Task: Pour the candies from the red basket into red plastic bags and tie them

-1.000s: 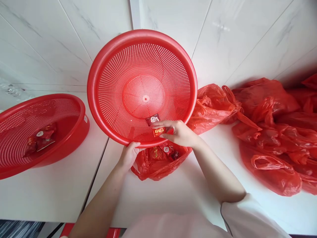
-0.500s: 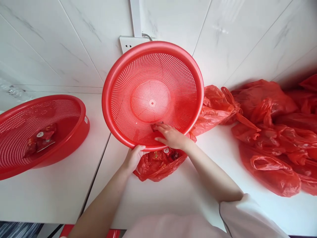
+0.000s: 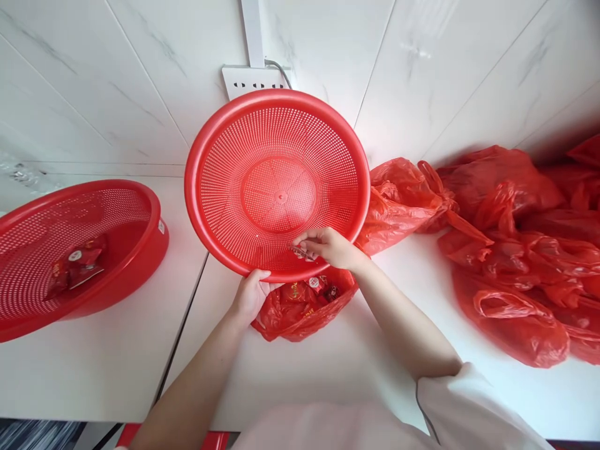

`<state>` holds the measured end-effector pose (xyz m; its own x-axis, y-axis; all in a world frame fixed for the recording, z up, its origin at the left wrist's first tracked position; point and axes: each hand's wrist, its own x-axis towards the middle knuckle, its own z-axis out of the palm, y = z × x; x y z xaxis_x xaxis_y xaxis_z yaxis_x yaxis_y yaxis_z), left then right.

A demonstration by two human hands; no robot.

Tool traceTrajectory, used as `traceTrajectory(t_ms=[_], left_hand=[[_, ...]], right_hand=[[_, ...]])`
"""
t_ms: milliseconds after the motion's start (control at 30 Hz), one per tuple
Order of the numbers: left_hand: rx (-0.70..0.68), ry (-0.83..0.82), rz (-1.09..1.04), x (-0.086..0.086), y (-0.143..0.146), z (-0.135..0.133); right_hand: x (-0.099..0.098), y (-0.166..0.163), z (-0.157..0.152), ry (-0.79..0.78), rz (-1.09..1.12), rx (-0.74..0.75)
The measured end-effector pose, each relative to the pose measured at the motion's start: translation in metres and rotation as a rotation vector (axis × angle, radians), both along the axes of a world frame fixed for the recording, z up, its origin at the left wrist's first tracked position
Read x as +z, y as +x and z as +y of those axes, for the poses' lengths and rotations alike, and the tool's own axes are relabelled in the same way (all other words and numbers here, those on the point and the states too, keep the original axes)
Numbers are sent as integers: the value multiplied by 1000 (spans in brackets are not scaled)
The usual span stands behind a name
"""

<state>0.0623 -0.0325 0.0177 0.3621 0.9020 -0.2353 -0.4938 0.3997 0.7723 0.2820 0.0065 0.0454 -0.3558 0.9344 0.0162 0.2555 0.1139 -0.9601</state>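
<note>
My left hand (image 3: 248, 295) grips the lower rim of a round red perforated basket (image 3: 244, 150), held tilted up with its inside facing me. Inside the basket, near its bottom edge, my right hand (image 3: 330, 248) pinches a small packet (image 3: 302, 252) between its fingertips. Just under the basket lies an open red plastic bag (image 3: 290, 309) holding several small red packets (image 3: 321, 287).
A second red perforated basket (image 3: 140, 206) sits on the white counter at the left with a few red packets (image 3: 75, 265) in it. Crumpled red plastic bags (image 3: 506, 244) are piled at the right against the tiled wall. A white power strip (image 3: 250, 78) is on the wall behind the held basket.
The held basket has dropped and shifted, uncovering the power strip. The loose packets at its bottom are gone from sight; my right hand now pinches one packet.
</note>
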Motion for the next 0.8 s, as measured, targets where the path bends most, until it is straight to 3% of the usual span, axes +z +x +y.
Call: traceTrajectory(t_ms=[167, 333, 433, 600, 700, 800], left_hand=[[-42, 36, 27, -1, -4, 1], [-12, 61, 25, -3, -6, 2], [-4, 71, 39, -3, -4, 0], [1, 153, 35, -4, -5, -1], [-5, 317, 125, 1, -18, 2], [-36, 497, 231, 13, -35, 6]], right_hand=[[6, 4, -5, -74, 45, 85], [20, 1, -13, 109, -198, 256], [29, 1, -17, 211, -348, 283], [39, -1, -28, 607, -725, 258], [40, -5, -32, 880, -980, 90], [43, -5, -33, 1160, -945, -141]])
